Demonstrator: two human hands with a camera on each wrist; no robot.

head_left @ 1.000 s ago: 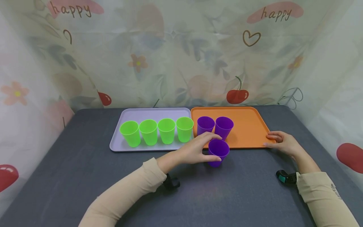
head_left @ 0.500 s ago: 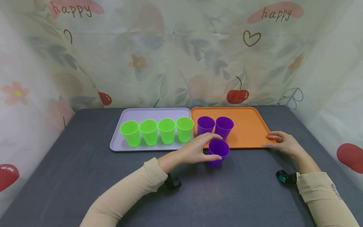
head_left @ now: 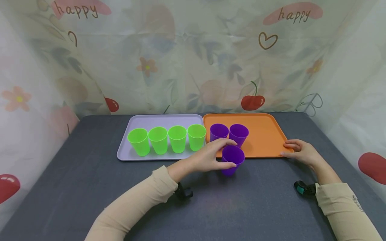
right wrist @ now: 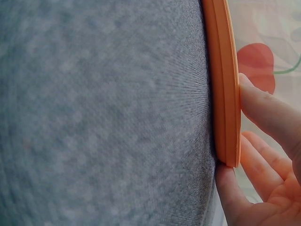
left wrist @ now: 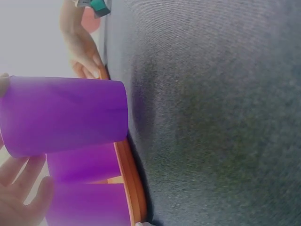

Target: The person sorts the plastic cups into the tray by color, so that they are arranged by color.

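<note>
In the head view my left hand (head_left: 208,156) holds a purple cup (head_left: 233,154) near its rim, thumb on the near side and fingers on the far side. The cup is upright, just in front of the orange tray (head_left: 262,134). Seen from the left wrist, this cup (left wrist: 66,115) has its base close over the table. Two more purple cups (head_left: 219,130) stand side by side at the tray's left end, their lower parts partly hidden by my left hand. My right hand (head_left: 303,154) grips the tray's near right corner; the right wrist view has fingers on its rim (right wrist: 225,94).
A lavender tray (head_left: 166,120) abuts the orange one on the left, bearing a row of several green cups (head_left: 138,142). Both trays lie on a dark grey table (head_left: 235,207). A patterned curtain (head_left: 187,67) rises behind the table and along its sides.
My left hand and its purple cup have risen slightly in the last half second. The right hand, both trays and the other cups have stayed put.
</note>
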